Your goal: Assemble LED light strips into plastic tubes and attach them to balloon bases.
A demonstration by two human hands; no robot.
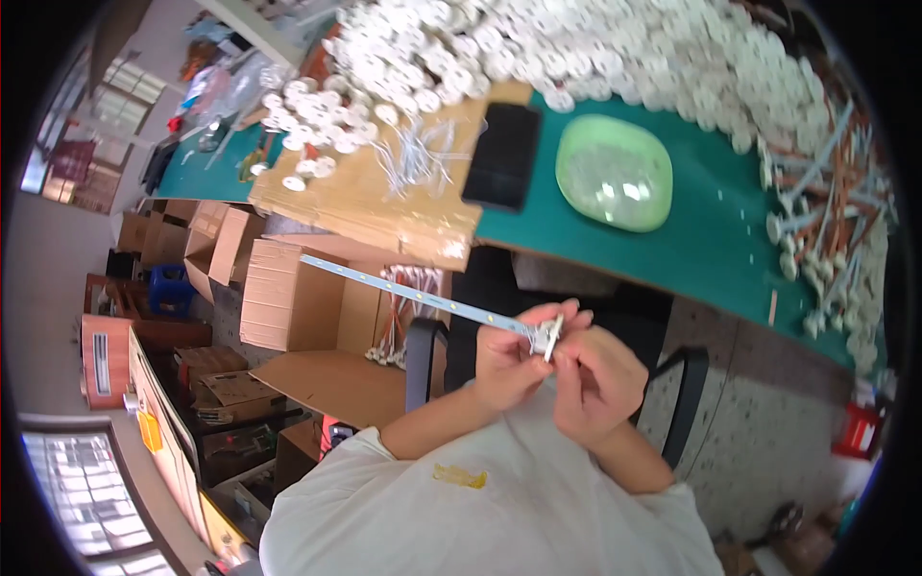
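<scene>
My left hand (507,363) is closed around the end of a narrow, pale blue LED strip (423,297) dotted with small yellowish chips. The strip points away to the far left, its other end free in the air over an opened carton. On the end near my fingers sits a white disc-shaped cap (548,338), seen nearly edge-on. My right hand (600,382) meets it from the right, with thumb and fingers pinched at the cap's edge. Anything small between those fingertips is hidden.
A green-topped table (711,257) bears a heap of white round caps (634,48), a green bowl (615,173), a black flat slab (503,156) and thin white wires (420,158) on cardboard. Finished-looking strips (831,192) pile at right. An open carton (288,298) stands lower left, beside a chair armrest (425,360).
</scene>
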